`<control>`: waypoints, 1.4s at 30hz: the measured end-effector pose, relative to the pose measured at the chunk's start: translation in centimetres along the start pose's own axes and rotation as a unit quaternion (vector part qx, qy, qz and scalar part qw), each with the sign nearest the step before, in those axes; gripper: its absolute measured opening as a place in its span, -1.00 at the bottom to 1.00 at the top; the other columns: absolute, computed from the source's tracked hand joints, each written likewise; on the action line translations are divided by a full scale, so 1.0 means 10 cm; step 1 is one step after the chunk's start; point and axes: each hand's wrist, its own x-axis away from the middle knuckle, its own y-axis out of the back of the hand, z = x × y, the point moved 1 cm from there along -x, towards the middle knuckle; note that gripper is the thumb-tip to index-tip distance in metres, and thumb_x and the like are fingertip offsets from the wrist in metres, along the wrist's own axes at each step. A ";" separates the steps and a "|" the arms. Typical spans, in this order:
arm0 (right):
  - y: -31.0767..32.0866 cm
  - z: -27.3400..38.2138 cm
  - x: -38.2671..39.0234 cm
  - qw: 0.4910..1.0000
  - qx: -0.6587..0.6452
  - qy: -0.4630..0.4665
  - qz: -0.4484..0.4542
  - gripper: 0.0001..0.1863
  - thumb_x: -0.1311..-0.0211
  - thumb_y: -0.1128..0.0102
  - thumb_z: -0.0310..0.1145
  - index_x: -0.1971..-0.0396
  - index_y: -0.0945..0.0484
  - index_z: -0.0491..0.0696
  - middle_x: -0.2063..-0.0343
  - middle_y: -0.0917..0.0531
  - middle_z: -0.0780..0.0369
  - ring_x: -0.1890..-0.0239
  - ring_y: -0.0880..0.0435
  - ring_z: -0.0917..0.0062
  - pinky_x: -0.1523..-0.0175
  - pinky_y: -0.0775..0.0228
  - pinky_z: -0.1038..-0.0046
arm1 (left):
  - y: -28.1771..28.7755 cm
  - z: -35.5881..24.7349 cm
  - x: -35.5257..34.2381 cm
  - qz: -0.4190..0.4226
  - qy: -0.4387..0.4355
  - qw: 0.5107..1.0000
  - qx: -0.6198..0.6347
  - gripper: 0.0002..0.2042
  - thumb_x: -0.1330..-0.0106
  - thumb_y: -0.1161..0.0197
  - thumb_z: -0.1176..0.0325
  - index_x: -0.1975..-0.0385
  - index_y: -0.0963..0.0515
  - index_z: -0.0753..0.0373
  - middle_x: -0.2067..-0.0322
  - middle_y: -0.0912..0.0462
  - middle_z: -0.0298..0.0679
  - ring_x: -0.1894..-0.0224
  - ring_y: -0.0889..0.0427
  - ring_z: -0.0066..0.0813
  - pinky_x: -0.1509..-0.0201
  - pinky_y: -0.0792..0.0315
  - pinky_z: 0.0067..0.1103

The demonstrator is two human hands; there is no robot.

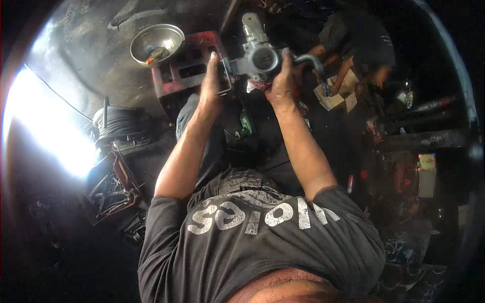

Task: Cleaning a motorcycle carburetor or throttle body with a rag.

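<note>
A grey cast-metal engine part (pixel 258 56) with a round cap and a tube sticking up is held out in front of me. My left hand (pixel 212 81) grips its left side, fingers wrapped over a small rectangular bracket (pixel 225 76). My right hand (pixel 281 81) clasps the right side from below, thumb up against the round cap. A curved grey metal bar (pixel 312 59) juts to the right from behind that hand. A bit of red cloth (pixel 260 85) shows under the part. Both forearms reach up from my dark printed shirt.
A metal bowl (pixel 156 43) sits beside a red hollow block (pixel 184 68). A coil of black cable (pixel 118 123) and a red tray of tools (pixel 113 189) lie left. A green object (pixel 245 126) lies below the hands. Another person (pixel 358 45) crouches by cardboard boxes (pixel 333 96).
</note>
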 end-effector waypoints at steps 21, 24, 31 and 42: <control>0.08 0.04 -0.12 0.996 -0.085 -0.026 -0.030 -0.43 -0.37 0.13 0.15 -0.07 -0.44 -0.02 0.06 -0.58 0.20 -0.02 -0.60 0.39 -0.02 -0.49 0.30 | 0.16 0.02 -0.04 0.039 0.026 0.999 -0.013 -0.15 -0.17 0.25 -0.54 0.20 -0.52 0.28 0.43 -0.58 -0.22 0.36 -0.56 -0.43 0.24 -0.47 -0.47; 0.16 -0.03 -0.18 0.997 0.012 0.068 -0.015 -0.45 -0.37 0.05 0.11 -0.08 -0.45 -0.05 0.07 -0.60 0.22 -0.04 -0.57 0.45 -0.10 -0.39 0.43 | -0.06 -0.20 0.02 0.040 0.087 0.995 0.007 -0.26 -0.22 0.16 -0.46 0.27 -0.53 0.23 0.46 -0.60 -0.23 0.42 -0.60 -0.40 0.35 -0.50 -0.46; -0.01 0.15 0.07 0.916 0.300 0.218 -0.154 -0.48 -0.27 -0.18 0.00 0.06 -0.48 -0.18 0.16 -0.60 0.15 0.09 -0.56 0.41 -0.06 -0.35 0.42 | -0.05 0.03 -0.20 -0.024 0.072 0.997 0.022 -0.49 -0.36 0.02 -0.19 0.31 -0.54 0.21 0.47 -0.60 -0.23 0.44 -0.62 -0.40 0.35 -0.53 -0.48; -0.17 0.32 0.20 0.928 0.286 0.205 -0.125 -0.40 -0.22 -0.25 -0.06 -0.01 -0.42 -0.29 0.07 -0.55 0.11 -0.03 -0.48 0.41 -0.17 -0.26 0.39 | 0.15 0.46 -0.25 -0.090 -0.344 0.888 -0.291 -0.48 -0.50 0.17 0.00 0.62 -0.42 0.26 0.70 -0.37 -0.38 0.63 -0.27 -0.57 0.51 -0.18 -0.51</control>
